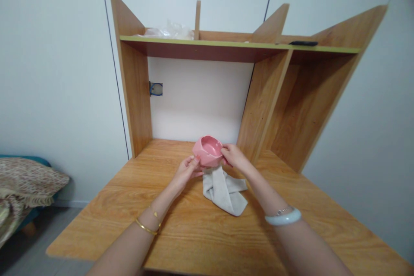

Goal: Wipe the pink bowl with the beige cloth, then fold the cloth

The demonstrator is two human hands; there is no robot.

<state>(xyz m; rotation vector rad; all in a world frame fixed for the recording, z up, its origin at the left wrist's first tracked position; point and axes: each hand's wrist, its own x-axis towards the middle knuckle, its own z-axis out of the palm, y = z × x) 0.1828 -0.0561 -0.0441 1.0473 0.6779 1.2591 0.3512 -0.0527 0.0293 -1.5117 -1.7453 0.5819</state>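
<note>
Bowl (206,159): pink, faceted — held over the surface (106,215).
Left hand (185,173): fingers gripping the bowl's left side.
Right hand (235,156): fingers pinching its right rim.
Cloth (224,194): grey, rumpled — on the surface.

Illumination is diffuse, cool and moderately bright, apparently from above; the white wall (58,73) reads pale, while shadow lies under the shelf (200,50), inside the compartment (307,86) over the worktop's (181,224) rear right corner, and across the floor (66,220) beyond its left edge. Faint glare marks the pink bowl (207,157). Wide-angle distortion splays the side panel (326,108) outward, and fine detail is slightly soft throughout.
</note>
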